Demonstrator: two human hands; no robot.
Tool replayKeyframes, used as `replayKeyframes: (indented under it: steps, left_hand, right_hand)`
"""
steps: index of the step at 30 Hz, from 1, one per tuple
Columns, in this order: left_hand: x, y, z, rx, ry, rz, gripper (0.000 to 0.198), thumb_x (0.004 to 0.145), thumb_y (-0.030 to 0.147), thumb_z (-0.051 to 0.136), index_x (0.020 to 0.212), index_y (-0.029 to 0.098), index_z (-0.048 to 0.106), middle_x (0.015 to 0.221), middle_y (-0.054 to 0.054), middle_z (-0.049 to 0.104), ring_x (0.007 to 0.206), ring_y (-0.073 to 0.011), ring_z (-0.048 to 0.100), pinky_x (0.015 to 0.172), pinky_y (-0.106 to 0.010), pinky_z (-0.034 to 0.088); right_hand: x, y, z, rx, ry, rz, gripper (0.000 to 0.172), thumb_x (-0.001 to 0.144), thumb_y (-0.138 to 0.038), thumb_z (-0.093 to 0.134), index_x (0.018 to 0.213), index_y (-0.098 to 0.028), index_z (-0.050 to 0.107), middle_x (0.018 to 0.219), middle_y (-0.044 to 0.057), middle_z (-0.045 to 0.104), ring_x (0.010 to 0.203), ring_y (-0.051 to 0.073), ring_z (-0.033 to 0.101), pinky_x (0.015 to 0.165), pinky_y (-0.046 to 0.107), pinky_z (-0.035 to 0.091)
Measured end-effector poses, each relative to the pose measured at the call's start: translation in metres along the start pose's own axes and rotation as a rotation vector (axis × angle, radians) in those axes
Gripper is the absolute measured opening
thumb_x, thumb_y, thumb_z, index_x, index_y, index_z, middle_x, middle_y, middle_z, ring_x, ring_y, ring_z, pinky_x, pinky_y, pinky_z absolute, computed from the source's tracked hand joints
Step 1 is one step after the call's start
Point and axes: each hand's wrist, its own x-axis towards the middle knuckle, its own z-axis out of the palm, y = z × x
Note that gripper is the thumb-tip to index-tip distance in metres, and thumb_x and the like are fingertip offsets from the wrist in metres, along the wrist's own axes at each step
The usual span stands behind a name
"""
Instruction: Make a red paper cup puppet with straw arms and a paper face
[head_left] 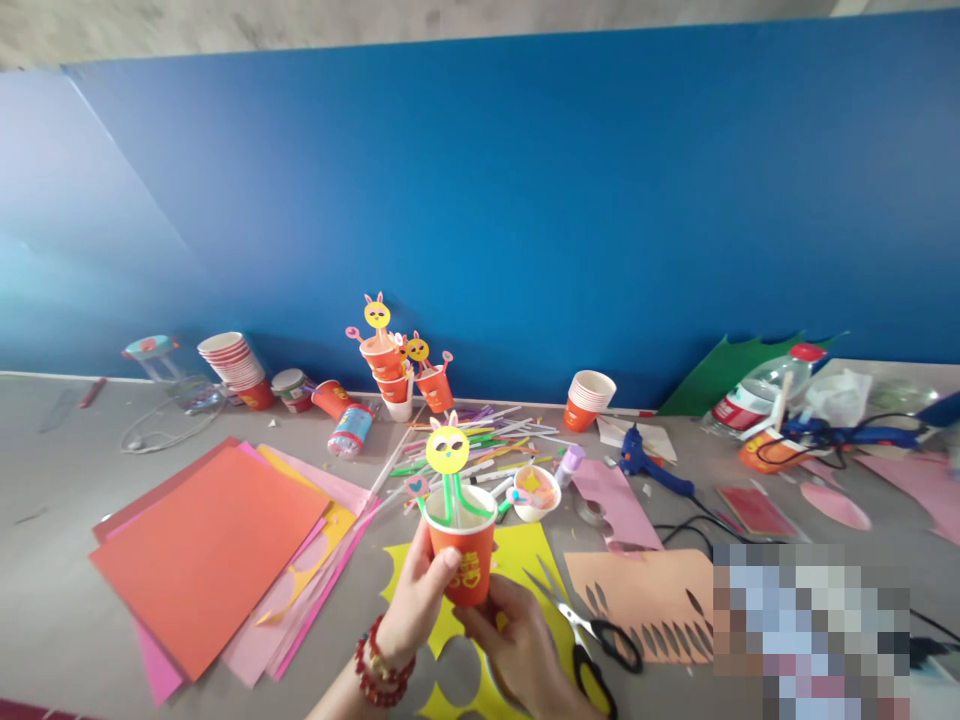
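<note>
My left hand [427, 585], with a red bead bracelet on the wrist, is wrapped round a red paper cup [474, 560] with gold print. From the cup rise green straws [453, 492] that carry a yellow rabbit face [448, 450] with pink ears and a small pink heart disc. My right hand [517, 640] is below the cup, its fingers curled near the cup's base; whether they grip it is hidden. Under the hands lies yellow paper [529, 550] with round holes cut out. Black-handled scissors [592, 630] rest open just right of my right hand.
Coloured paper sheets [217, 550] are piled at left. Behind the cup lie loose straws [480, 445] and finished rabbit cups [384, 365]. Stacked cups [589, 400], a blue glue gun [649, 465] with its cord and a plastic bottle [765, 390] stand to the right, before a blue wall.
</note>
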Motion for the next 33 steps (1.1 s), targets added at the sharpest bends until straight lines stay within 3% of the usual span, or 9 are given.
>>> replayKeyframes:
  steps: [6, 12, 19, 23, 26, 33]
  left_hand:
    - [0.002, 0.008, 0.000, -0.011, 0.007, 0.019, 0.044, 0.088, 0.045, 0.067, 0.122, 0.019, 0.059, 0.106, -0.013, 0.074, 0.094, -0.0275, 0.071, 0.082, -0.038, 0.057]
    - [0.004, 0.013, -0.001, -0.017, 0.028, 0.026, 0.047, 0.086, 0.046, 0.068, 0.122, 0.017, 0.058, 0.100, -0.012, 0.075, 0.092, -0.0284, 0.071, 0.081, -0.038, 0.057]
    - [0.002, 0.006, -0.004, -0.013, -0.016, 0.033, 0.043, 0.087, 0.046, 0.067, 0.118, 0.017, 0.060, 0.105, -0.013, 0.074, 0.099, -0.0301, 0.069, 0.086, -0.040, 0.056]
    - [-0.001, 0.003, 0.001, 0.026, -0.050, -0.019, 0.058, 0.084, 0.050, 0.070, 0.129, 0.017, 0.057, 0.112, -0.015, 0.071, 0.099, -0.0313, 0.069, 0.085, -0.041, 0.057]
    - [-0.002, 0.003, 0.005, 0.028, -0.064, -0.052, 0.064, 0.084, 0.054, 0.068, 0.134, 0.016, 0.054, 0.106, -0.015, 0.073, 0.095, -0.0313, 0.070, 0.081, -0.041, 0.057]
    - [-0.002, 0.004, 0.007, 0.013, -0.047, -0.083, 0.058, 0.086, 0.054, 0.064, 0.128, 0.014, 0.057, 0.096, -0.015, 0.074, 0.088, -0.0299, 0.071, 0.076, -0.039, 0.058]
  right_hand:
    - [0.000, -0.008, -0.001, -0.013, -0.075, 0.047, 0.038, 0.080, -0.035, 0.068, 0.057, -0.020, 0.042, 0.055, -0.005, 0.047, 0.054, 0.011, 0.041, 0.051, 0.023, 0.031]
    - [0.001, -0.007, 0.001, -0.084, -0.129, 0.048, 0.036, 0.074, -0.022, 0.071, 0.055, -0.019, 0.041, 0.054, -0.006, 0.044, 0.053, 0.010, 0.038, 0.050, 0.023, 0.026]
    - [0.000, -0.001, 0.000, -0.013, -0.052, 0.006, 0.034, 0.086, -0.039, 0.065, 0.062, -0.018, 0.053, 0.059, -0.003, 0.053, 0.056, 0.012, 0.047, 0.053, 0.023, 0.035]
    - [0.001, 0.000, -0.003, 0.068, -0.029, -0.024, 0.034, 0.090, -0.047, 0.060, 0.073, -0.018, 0.064, 0.068, 0.002, 0.064, 0.062, 0.017, 0.057, 0.058, 0.024, 0.044]
    - [0.001, 0.001, -0.004, 0.108, -0.042, -0.042, 0.034, 0.091, -0.047, 0.059, 0.074, -0.019, 0.067, 0.070, 0.004, 0.067, 0.064, 0.019, 0.061, 0.061, 0.026, 0.048]
    - [-0.001, 0.001, -0.003, 0.166, -0.078, -0.029, 0.026, 0.091, -0.038, 0.060, 0.075, -0.018, 0.067, 0.071, 0.003, 0.068, 0.064, 0.018, 0.063, 0.060, 0.024, 0.047]
